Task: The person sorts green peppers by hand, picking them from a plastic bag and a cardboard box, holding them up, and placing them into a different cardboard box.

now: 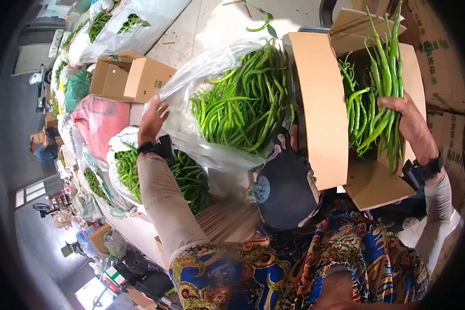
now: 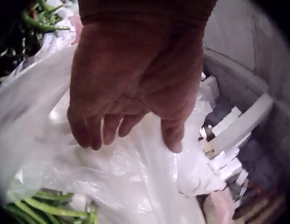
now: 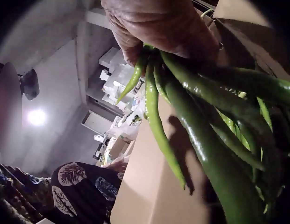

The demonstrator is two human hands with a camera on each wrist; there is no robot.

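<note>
A bunch of long green peppers (image 1: pixel 385 77) is gripped in my right hand (image 1: pixel 411 124), above an open cardboard box (image 1: pixel 320 108) that holds more peppers (image 1: pixel 357 103). In the right wrist view the fingers of my right hand (image 3: pixel 163 28) curl round the peppers (image 3: pixel 196 130), which hang over the box side (image 3: pixel 145 177). My left hand (image 1: pixel 152 120) is at the edge of a clear plastic bag (image 1: pixel 183 77) with a pepper heap (image 1: pixel 237 103) in it. In the left wrist view my left hand (image 2: pixel 135 79) has its fingers loosely bent over the plastic (image 2: pixel 131 177); no firm grip shows.
A smaller open box (image 1: pixel 113 77) stands beyond the left hand, next to a pink sack (image 1: pixel 103 124). More sacks of peppers (image 1: pixel 126 168) line the left side. A few loose peppers (image 1: pixel 261 25) lie on the floor (image 1: pixel 212 26) at the top. Flattened cardboard (image 1: pixel 442 57) stands at the right.
</note>
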